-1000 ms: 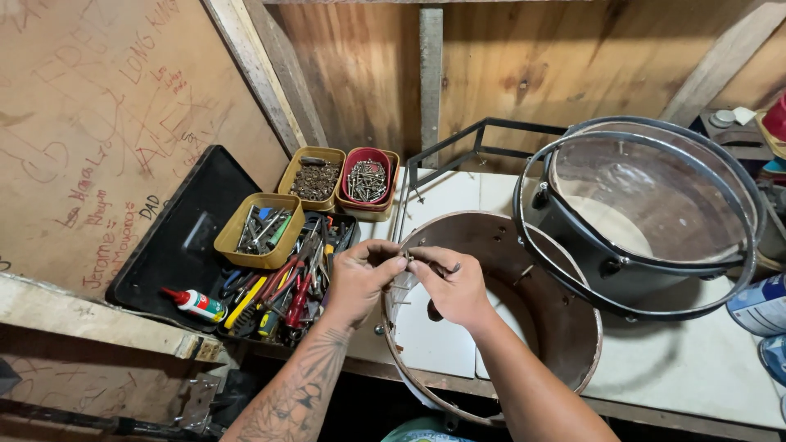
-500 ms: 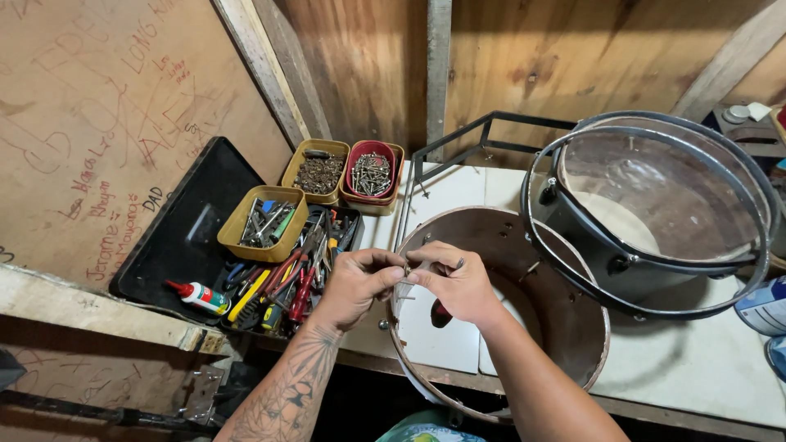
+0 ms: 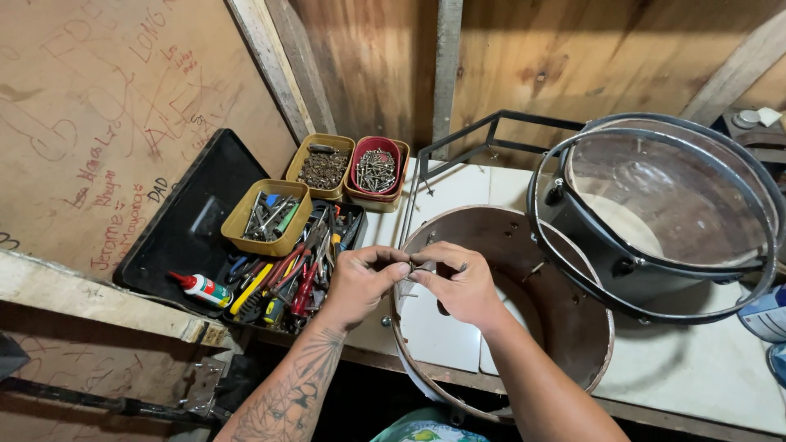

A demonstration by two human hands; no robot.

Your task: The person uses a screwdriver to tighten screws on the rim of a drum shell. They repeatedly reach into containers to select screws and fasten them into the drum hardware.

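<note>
A small metal fitting (image 3: pixel 423 268), apparently a thin rod or screw piece, is pinched between the fingertips of the left hand (image 3: pixel 360 282) and the right hand (image 3: pixel 465 286), both closed around it just above the near rim of a bare wooden drum shell (image 3: pixel 573 327). The shell lies open end up on the white desk (image 3: pixel 696 368), at its front edge.

The step in hand is judged to be the assembly or seating of this fitting at the shell wall. It is best done with the piece kept low over the shell, so that anything dropped is caught inside and not lost off the edge of the desk. A light pinch is advised; small threads are easily crossed when forced. The piece should be lined up squarely before being turned.

Spare screws are within reach in the red tin (image 3: pixel 377 168), beside the black tool tray (image 3: pixel 205 221). A second drum with black hoops (image 3: pixel 655 213) stands close to the right and should not be knocked.
</note>
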